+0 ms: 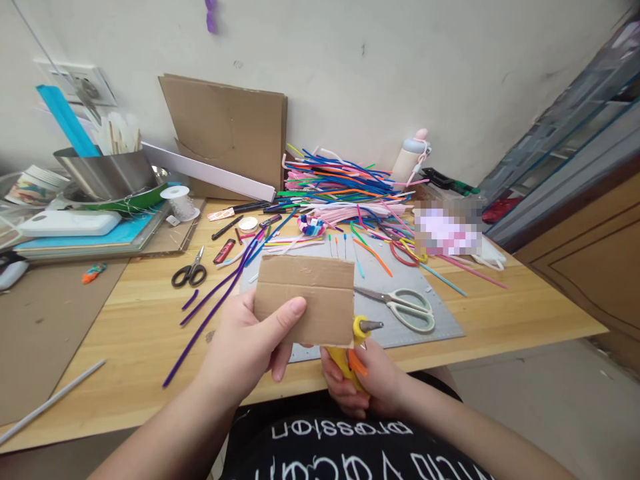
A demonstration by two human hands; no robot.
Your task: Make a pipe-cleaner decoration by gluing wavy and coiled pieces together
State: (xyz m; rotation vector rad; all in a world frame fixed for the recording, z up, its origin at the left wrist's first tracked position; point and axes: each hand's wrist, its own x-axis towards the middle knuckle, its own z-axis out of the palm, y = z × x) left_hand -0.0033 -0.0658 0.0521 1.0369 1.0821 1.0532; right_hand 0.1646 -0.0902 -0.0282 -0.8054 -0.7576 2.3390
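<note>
My left hand (255,340) grips a small rectangular piece of brown cardboard (320,293), thumb on its face and fingers behind. Closed around a yellow hot glue gun (343,363) with an orange trigger is my right hand (357,383). The gun's metal nozzle points right, just beside the cardboard's lower right corner. Beneath them lies a grey cutting mat (445,327). Large scissors with pale green handles (413,310) rest on the mat, to the right of the cardboard. Purple pipe cleaners (215,297) lie on the table left of the mat.
A big heap of coloured pipe cleaners (345,180) lies at the back against the wall. Large cardboard sheets (225,133) lean there too. Small black scissors (190,272) lie at left. A metal pot (110,173) stands far left, a bottle (410,160) at back right.
</note>
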